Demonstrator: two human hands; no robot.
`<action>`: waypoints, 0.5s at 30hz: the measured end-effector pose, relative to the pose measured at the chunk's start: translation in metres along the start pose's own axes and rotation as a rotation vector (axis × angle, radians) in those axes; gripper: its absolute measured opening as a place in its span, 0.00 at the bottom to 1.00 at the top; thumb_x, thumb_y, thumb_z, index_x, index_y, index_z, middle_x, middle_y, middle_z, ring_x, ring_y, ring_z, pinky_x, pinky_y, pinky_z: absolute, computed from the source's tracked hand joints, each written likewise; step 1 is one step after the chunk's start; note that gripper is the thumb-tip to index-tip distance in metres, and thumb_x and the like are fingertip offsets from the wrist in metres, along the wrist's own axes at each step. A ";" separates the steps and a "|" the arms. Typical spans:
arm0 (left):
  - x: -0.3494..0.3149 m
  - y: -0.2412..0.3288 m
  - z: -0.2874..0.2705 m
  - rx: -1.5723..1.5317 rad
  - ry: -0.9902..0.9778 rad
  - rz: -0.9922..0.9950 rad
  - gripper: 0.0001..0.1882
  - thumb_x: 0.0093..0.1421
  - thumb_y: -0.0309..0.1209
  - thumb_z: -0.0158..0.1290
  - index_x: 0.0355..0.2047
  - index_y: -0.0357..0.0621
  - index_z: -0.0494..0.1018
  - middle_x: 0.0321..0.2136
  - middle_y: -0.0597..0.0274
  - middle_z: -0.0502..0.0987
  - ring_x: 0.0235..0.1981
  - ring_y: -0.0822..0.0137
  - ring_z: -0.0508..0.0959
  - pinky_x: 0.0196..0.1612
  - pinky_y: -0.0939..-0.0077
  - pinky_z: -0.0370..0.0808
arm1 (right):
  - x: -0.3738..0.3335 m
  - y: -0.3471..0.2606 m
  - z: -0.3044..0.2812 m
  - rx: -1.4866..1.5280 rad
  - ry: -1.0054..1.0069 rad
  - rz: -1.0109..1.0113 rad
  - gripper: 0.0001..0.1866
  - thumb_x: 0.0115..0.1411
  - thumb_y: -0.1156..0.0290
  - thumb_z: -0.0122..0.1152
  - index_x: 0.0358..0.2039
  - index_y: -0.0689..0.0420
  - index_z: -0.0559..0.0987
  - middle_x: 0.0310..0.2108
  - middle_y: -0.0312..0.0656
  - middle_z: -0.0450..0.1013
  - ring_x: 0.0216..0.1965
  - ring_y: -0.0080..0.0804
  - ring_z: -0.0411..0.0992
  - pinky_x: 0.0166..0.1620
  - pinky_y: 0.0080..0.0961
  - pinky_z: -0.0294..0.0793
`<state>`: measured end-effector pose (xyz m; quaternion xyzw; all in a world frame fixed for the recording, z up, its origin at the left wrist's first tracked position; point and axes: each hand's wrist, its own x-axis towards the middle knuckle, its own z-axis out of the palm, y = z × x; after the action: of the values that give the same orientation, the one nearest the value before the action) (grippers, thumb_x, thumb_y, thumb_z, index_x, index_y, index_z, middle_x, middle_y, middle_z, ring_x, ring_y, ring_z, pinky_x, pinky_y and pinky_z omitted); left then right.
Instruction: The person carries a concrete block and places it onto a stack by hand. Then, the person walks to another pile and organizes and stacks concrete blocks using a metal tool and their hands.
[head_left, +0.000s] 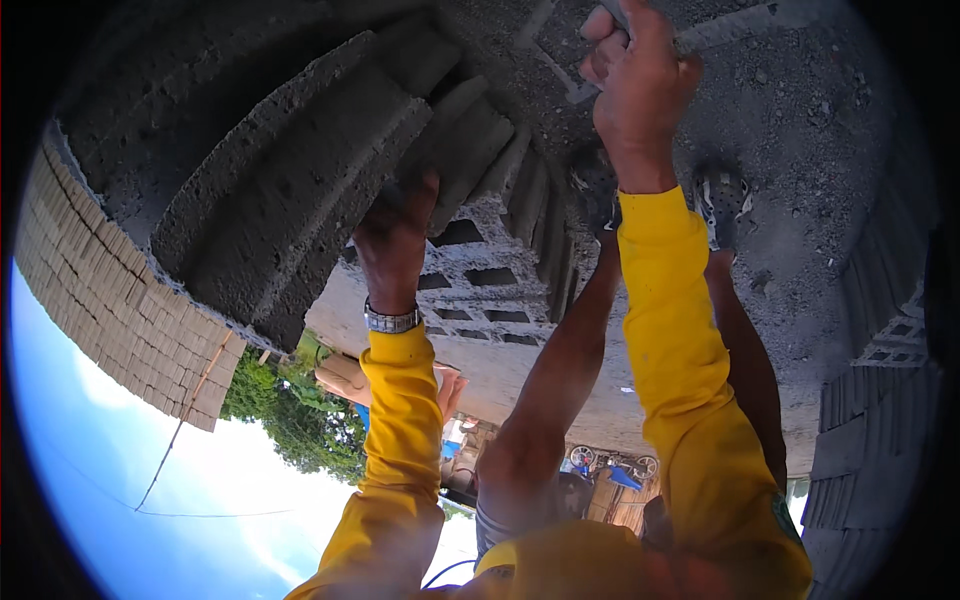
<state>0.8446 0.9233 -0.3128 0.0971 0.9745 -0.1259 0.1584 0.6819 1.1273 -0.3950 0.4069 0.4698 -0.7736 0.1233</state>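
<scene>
A large grey concrete block [300, 190] with ridged, rough edges fills the upper left, close to me. My left hand [392, 250], with a metal watch at its wrist, is at the lower right edge of that block. Its fingers curl in against the block and are partly lost in shadow. Raised at the top, my right hand [645, 95] is closed in a fist. A bit of something grey shows at its fingers, cut off by the picture's edge, and I cannot make out what it is.
Hollow concrete blocks [490, 275] are stacked beside my left hand and leg. More stacked blocks [890, 330] stand at the right. My feet in dark shoes [722, 200] are on gravelly ground [790, 130]. Farther off are another block stack [130, 280], trees [300, 410] and a parked motorcycle [610, 465].
</scene>
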 end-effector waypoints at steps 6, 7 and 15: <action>-0.005 0.005 -0.006 0.003 -0.101 -0.050 0.15 0.58 0.33 0.57 0.46 0.64 0.77 0.26 0.65 0.73 0.23 0.65 0.75 0.29 0.74 0.74 | 0.015 0.067 0.006 -0.193 -0.184 -0.134 0.23 0.59 0.55 0.57 0.16 0.60 0.75 0.15 0.35 0.70 0.20 0.23 0.68 0.29 0.23 0.65; -0.006 0.012 -0.003 -0.008 -0.100 -0.051 0.15 0.58 0.33 0.57 0.46 0.64 0.77 0.26 0.65 0.73 0.23 0.65 0.75 0.29 0.74 0.74 | 0.016 0.101 0.001 -0.288 -0.147 -0.053 0.23 0.58 0.54 0.57 0.15 0.60 0.76 0.16 0.37 0.73 0.22 0.27 0.71 0.32 0.25 0.68; -0.018 0.007 0.006 -0.317 -0.116 -0.172 0.20 0.59 0.32 0.57 0.53 0.59 0.75 0.47 0.59 0.78 0.45 0.59 0.79 0.53 0.68 0.73 | 0.012 0.126 0.005 -0.214 -0.103 0.134 0.21 0.57 0.55 0.59 0.19 0.61 0.76 0.16 0.35 0.70 0.19 0.25 0.66 0.29 0.25 0.64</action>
<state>0.8645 0.9256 -0.3133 -0.0202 0.9760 0.0109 0.2164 0.7440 1.0585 -0.4814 0.3815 0.5143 -0.7292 0.2414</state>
